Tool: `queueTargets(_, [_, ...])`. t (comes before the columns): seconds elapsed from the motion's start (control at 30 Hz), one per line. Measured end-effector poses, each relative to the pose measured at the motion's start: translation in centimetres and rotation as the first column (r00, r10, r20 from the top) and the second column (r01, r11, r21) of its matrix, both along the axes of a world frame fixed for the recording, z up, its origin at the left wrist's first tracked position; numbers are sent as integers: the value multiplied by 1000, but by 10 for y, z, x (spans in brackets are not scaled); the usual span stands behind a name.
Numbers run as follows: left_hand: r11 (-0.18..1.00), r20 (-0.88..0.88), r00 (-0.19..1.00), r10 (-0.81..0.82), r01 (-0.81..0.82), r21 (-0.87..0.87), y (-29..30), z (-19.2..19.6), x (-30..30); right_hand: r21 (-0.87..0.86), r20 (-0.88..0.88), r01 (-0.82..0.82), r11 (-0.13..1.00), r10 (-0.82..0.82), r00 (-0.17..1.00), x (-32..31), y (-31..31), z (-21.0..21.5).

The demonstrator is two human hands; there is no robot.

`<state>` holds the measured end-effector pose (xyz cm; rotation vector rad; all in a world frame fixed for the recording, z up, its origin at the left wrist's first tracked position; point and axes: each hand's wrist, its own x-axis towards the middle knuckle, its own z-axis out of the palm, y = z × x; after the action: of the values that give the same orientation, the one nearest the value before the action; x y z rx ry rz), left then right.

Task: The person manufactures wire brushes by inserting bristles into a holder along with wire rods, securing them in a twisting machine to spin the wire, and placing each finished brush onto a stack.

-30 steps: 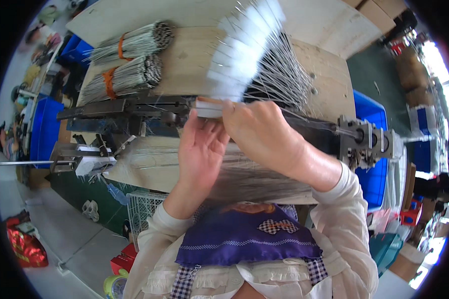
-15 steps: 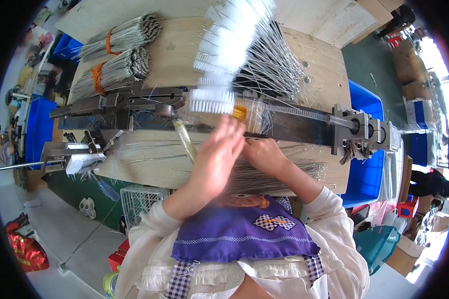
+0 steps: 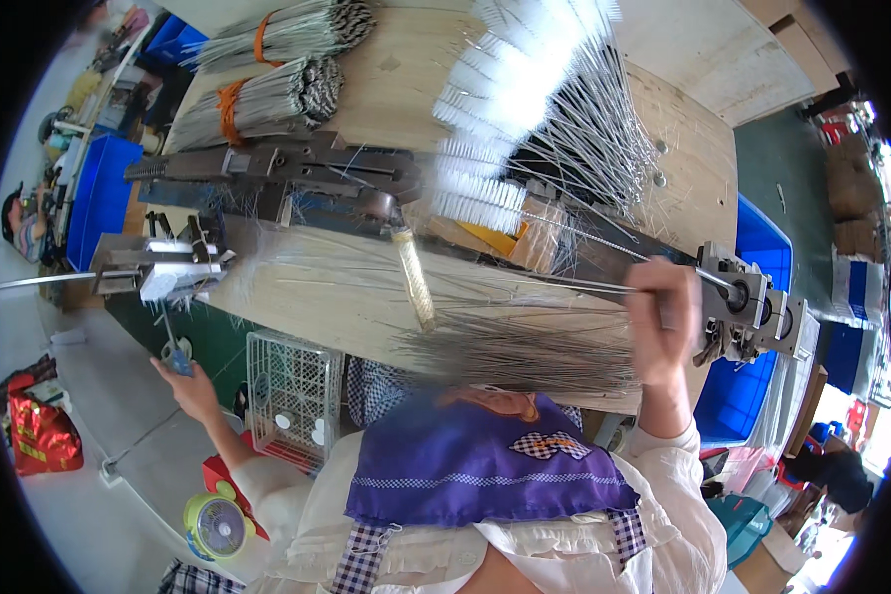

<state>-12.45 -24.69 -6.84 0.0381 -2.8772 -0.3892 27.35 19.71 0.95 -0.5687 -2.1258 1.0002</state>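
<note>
My right hand is closed around a thin metal wire that runs from a white bristle brush to the metal clamp head at the machine's right end. Far down at the left, my left hand grips a small blue handle hanging under a grey metal fixture. A heap of loose straight wires lies on the wooden bench in front of me. Finished white brushes fan out behind the machine's long metal rail.
Two wire bundles tied with orange bands lie at the back left. Blue crates stand at the right and left. A white wire basket, a small green fan and a red bag sit on the floor.
Both hands were together at the middle of the machine. Now my left hand has dropped to the lower left and my right hand has slid right along the wire toward the clamp.
</note>
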Motion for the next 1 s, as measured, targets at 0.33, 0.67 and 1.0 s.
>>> queueTargets(0.33, [960,-207,938,-277,277,-30,80,-35,62,-72,-627,-5,997,-42,778,55,24,66])
queueTargets(0.67, [-63,128,-308,-943,540,839,246,134,176,-171,-523,-126,977,19,852,-56,-21,101])
queueTargets(1.0, [105,121,-83,-989,174,979,240,73,182,390,443,16,921,-203,873,15,43,44])
